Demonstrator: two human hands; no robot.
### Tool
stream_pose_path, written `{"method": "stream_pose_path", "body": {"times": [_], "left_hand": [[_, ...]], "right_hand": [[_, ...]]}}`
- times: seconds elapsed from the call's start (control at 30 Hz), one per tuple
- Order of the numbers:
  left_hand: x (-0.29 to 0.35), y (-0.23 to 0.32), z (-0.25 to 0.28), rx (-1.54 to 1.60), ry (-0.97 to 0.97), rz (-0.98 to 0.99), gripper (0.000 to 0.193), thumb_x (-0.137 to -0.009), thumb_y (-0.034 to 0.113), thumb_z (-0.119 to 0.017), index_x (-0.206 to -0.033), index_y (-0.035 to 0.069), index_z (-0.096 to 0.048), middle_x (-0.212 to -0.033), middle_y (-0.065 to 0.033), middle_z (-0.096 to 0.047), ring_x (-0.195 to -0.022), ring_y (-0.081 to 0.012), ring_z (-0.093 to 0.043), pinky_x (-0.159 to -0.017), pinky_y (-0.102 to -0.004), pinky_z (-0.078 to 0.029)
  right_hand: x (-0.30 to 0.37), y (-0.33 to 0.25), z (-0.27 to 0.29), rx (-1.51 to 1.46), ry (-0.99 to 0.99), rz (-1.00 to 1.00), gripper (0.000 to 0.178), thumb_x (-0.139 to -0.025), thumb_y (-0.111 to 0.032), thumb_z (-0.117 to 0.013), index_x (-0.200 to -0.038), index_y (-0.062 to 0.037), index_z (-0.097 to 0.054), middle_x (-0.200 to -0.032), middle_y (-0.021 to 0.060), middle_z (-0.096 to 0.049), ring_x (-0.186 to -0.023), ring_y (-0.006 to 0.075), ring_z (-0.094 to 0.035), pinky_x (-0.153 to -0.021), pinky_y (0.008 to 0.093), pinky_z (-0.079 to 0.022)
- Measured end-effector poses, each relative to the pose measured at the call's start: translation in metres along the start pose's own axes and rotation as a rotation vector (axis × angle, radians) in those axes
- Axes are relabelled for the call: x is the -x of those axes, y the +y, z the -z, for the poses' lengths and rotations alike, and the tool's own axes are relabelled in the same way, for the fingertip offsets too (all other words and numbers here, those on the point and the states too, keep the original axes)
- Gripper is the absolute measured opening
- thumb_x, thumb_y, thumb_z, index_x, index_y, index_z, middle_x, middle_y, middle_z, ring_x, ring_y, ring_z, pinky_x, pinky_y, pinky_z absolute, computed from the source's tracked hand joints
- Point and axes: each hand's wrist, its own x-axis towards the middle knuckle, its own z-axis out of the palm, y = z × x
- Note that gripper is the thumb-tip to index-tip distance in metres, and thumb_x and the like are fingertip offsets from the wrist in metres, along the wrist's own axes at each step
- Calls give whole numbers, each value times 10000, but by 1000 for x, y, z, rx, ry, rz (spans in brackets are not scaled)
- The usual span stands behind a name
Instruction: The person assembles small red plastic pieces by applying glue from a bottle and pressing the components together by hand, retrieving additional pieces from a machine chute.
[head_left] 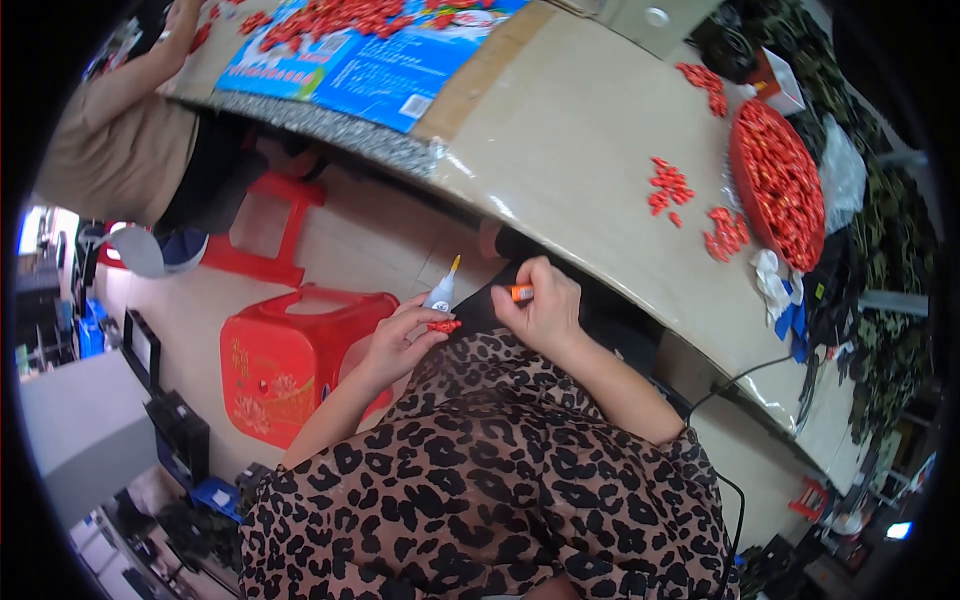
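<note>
Above my lap, my left hand (pixel 395 345) is closed around a small white squeeze bottle (pixel 440 296) with a thin yellow tip pointing up and away. Between the thumb and fingers of the same hand is a small shiny red piece (pixel 444 326); its exact kind is too small to tell. To the right, my right hand (pixel 543 308) is curled around a short orange cylinder (pixel 521 293), most of it hidden by the fingers. The two hands are apart, and neither touches the table.
A long covered table (pixel 560 140) runs ahead and to the right. On it stand a red basin (pixel 778 185) full of red pieces, small loose piles (pixel 670 186) and a blue printed sheet (pixel 385 75) under more pieces. Red stools (pixel 300 350) are at left, near another person (pixel 125 150).
</note>
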Motion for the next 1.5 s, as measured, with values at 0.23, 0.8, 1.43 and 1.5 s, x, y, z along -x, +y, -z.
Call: {"method": "stream_pose_path", "body": {"times": [0.23,0.8,1.43,1.5], "left_hand": [[11,-25,-13,97,116,27,247,-694,33,-635,-934,63,-583,-1019,-127,-549,-983,-234,-521,-802,-289,-427],[-1,-34,-23,77,105,-88,250,-691,23,-624,-934,54,-574,-1062,-138,-507,-992,-263,-498,-795,-314,-429],[-6,-29,-24,86,108,-69,237,-694,32,-623,-926,53,-579,-1047,-143,-513,-954,-262,-519,-764,-305,-442],[-6,-28,-23,88,107,-62,240,-694,32,-624,-929,56,-578,-1049,-144,-511,-952,-262,-520,-762,-305,-443]], "right_hand": [[-30,27,-39,141,-141,-59,397,-672,-360,-625,-771,10,-518,-691,136,-536,-626,270,-543,-597,356,-449],[-34,37,-51,285,-96,106,306,-702,-314,-597,-739,-26,-499,-605,117,-499,-534,285,-513,-490,354,-423],[-38,36,-50,295,-99,121,302,-694,-301,-598,-716,-17,-497,-617,124,-494,-532,281,-501,-494,361,-419],[-38,36,-49,295,-105,112,305,-693,-304,-597,-718,-16,-498,-618,125,-495,-532,282,-502,-494,362,-419]]}}
